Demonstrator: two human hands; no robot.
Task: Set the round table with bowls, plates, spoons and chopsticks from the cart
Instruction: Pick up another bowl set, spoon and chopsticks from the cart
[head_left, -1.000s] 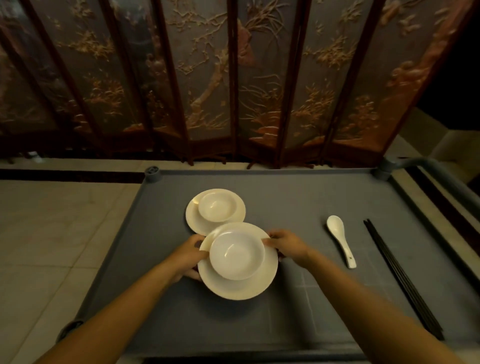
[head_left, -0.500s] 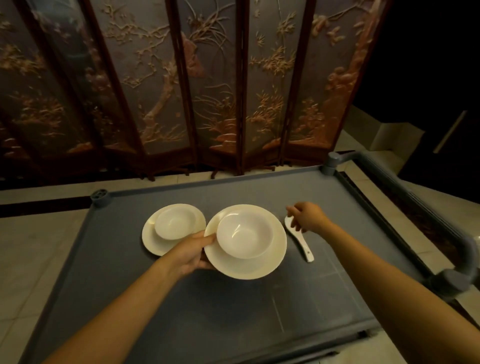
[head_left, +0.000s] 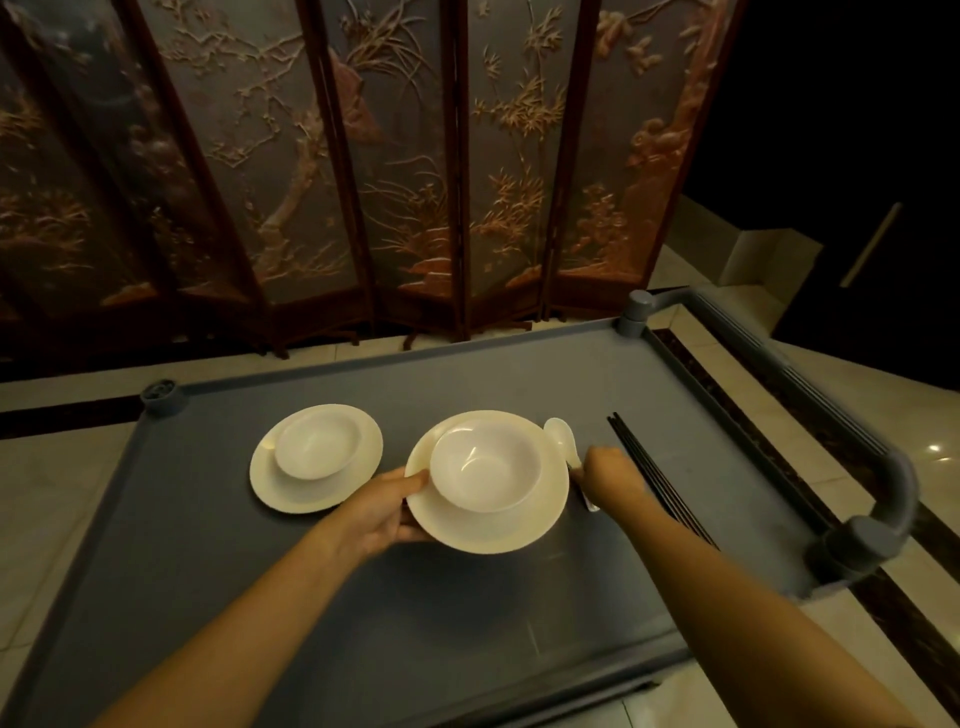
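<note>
Holding the plate (head_left: 483, 535) by its left rim, the left hand (head_left: 387, 512) has its thumb on top and fingers curled underneath. The bowl (head_left: 485, 465) sits in the plate, over the middle of the cart (head_left: 363, 649). The right hand (head_left: 610, 478) reaches out palm down, fingers curled over the spoon (head_left: 560, 434) handle just right of the plate. The chopsticks (head_left: 639, 452) lie right beside it, toward the cart's right edge.
</note>
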